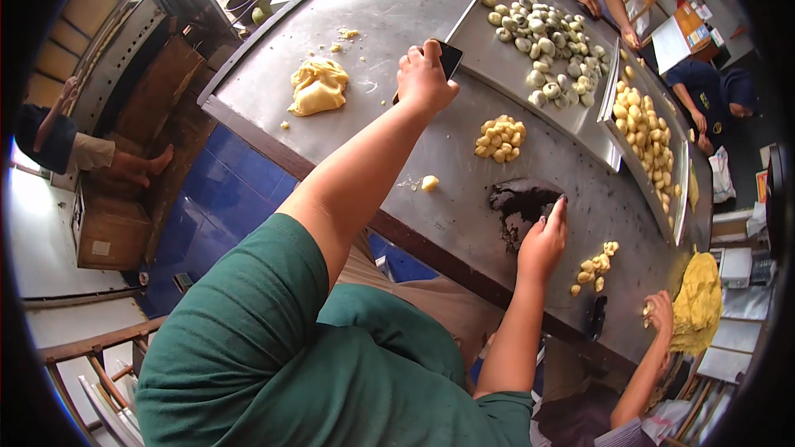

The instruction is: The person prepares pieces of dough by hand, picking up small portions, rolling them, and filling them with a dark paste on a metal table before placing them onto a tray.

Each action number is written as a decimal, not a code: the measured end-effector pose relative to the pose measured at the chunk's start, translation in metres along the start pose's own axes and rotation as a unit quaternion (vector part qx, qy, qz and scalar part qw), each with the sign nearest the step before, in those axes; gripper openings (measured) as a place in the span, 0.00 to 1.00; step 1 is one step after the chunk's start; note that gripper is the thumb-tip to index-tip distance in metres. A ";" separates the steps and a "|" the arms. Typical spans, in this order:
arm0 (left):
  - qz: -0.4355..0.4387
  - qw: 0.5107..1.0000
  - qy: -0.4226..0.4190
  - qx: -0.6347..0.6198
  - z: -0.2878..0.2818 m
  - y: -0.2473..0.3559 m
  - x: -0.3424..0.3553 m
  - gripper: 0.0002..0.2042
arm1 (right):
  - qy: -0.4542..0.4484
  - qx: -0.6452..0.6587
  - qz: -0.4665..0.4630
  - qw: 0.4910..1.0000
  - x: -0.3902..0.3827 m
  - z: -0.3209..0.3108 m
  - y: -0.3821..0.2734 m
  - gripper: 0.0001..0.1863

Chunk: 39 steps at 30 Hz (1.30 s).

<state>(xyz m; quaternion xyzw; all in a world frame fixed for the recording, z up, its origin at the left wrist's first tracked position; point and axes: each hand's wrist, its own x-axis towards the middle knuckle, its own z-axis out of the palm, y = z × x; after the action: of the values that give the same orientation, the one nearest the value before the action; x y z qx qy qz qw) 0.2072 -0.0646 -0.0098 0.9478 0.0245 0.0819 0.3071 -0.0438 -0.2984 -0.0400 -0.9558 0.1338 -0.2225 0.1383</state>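
My left hand point(426, 79) is closed on a black flat rectangular thing point(450, 59) beside the near edge of a tray; its exact kind is not clear. My right hand point(542, 247) has its fingers stretched out, dark smears on the tips, at the right edge of a soft dark brown mass point(523, 196). Left of my left hand lies a lump of pale yellow dough point(319, 87). A cluster of small yellow dough balls point(500, 139) sits between my hands, with a single yellow piece point(430, 183) nearer me.
Greyish rounded pieces fill part of a metal tray point(476, 41); another tray point(611, 87) holds yellow ones. Small yellow pieces point(595, 267) and a black-handled tool point(597, 317) lie to the right. A co-worker's hand point(659, 313) is beside yellow dough point(697, 302). Other people stand around the metal table point(389, 0).
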 end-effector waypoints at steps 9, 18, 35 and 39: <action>0.228 0.974 0.016 -0.013 -0.051 -0.079 -0.122 0.21 | 0.018 0.019 -0.015 1.000 -0.018 -0.018 0.022 0.17; 0.385 0.916 -0.115 0.002 -0.051 -0.072 -0.149 0.21 | 0.000 -0.001 -0.036 0.999 0.000 0.002 0.018 0.20; 0.421 0.901 -0.105 -0.013 -0.052 -0.076 -0.147 0.14 | -0.035 0.087 0.009 0.996 -0.029 -0.012 -0.010 0.15; 0.405 0.906 -0.125 0.001 -0.054 -0.071 -0.144 0.12 | 0.097 -0.114 0.005 0.989 0.000 0.011 -0.007 0.19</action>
<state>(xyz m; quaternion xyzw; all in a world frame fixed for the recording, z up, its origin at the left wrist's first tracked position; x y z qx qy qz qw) 0.0562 0.0098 -0.0285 0.8790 -0.3997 0.0797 0.2475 -0.0369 -0.2896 -0.0471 -0.9384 0.1760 -0.2970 0.0162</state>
